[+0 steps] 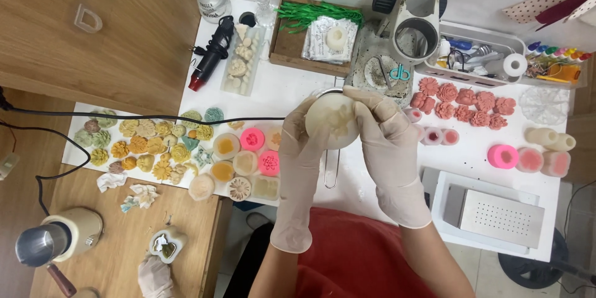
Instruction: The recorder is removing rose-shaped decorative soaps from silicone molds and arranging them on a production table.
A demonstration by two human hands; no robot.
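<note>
Above the middle of the white counter (292, 90), a round cream silicone mould (332, 121) with a flower cavity sits gripped between the gloved left hand (300, 149) and right hand (388, 149), apparently held up to flex it. Beneath hangs a metal strainer (331, 171); pink moulds (261, 152) and rose-coloured wax flowers (462, 105) crowd either side.

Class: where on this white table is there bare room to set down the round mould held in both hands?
Bare patches: between the pink flowers and the perforated metal block; and between the strainer handle and that block. Crowded: the moulds to the left, trays behind.
</note>
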